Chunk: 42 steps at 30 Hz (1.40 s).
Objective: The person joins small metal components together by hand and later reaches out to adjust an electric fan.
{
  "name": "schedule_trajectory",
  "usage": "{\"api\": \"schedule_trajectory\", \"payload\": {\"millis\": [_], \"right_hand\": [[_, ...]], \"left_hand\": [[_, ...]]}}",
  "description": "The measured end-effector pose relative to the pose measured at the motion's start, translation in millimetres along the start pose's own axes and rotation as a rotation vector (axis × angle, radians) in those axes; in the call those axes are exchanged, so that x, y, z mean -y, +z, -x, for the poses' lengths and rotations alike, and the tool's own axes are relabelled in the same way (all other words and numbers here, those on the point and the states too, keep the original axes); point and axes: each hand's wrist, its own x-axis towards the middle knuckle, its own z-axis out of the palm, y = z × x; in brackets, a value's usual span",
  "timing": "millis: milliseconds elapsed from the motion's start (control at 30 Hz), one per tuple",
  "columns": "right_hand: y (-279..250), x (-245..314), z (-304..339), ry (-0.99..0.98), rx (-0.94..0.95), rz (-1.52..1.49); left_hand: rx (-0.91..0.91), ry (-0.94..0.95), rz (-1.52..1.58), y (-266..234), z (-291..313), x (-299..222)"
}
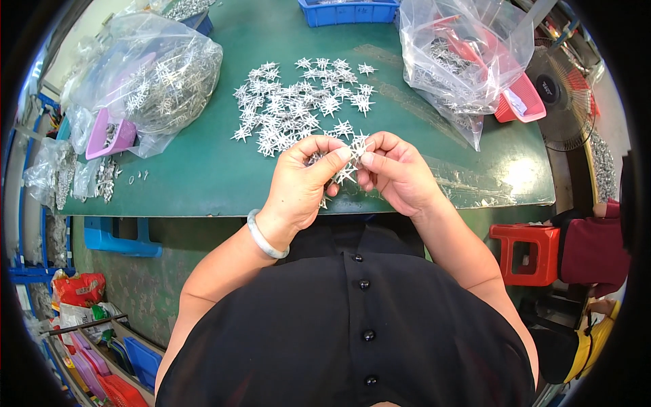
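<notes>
Near the table's front edge, my left hand and my right hand meet, thumbs and forefingers pinched together. Between them is a small silvery star-shaped piece with pointed arms, and both hands grip it. Another spiky piece shows just below the fingertips; whether it is joined to the first I cannot tell. More pieces are partly hidden under my left palm. Just beyond my hands, a loose pile of the same star-shaped pieces spreads over the green table.
Clear plastic bags of similar pieces stand left and right, beside a pink bin and a red bin. A blue tray sits at the back. At right are a fan and a red stool.
</notes>
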Motion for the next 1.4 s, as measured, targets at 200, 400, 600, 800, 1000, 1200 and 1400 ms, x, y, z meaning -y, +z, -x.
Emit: {"api": "schedule_trajectory", "payload": {"millis": [200,400,600,800,1000,1200,1400], "right_hand": [[-6,-4,-2,-0.232,-0.006,0.221],[-8,-1,-2,-0.413,0.050,0.419],[-4,1,3,-0.610,-0.028,0.736],[-1,3,3,-0.826,-0.080,0.996],[5,4,3,-0.845,-0.070,1.073],[14,8,-2,-0.875,0.090,1.188],[5,13,0,-0.715,-0.012,1.013]], "left_hand": [[0.001,0.003,-0.007,-4,-2,4],[0.027,0.006,0.013,-4,-1,6],[0.061,-0.001,0.026,-4,0,6],[0.075,-0.022,0.072,-5,0,8],[0.099,-0.042,0.112,-6,-2,7],[0.143,-0.212,0.313,-16,-3,8],[0.033,-0.072,0.235,-42,-3,-39]]}}
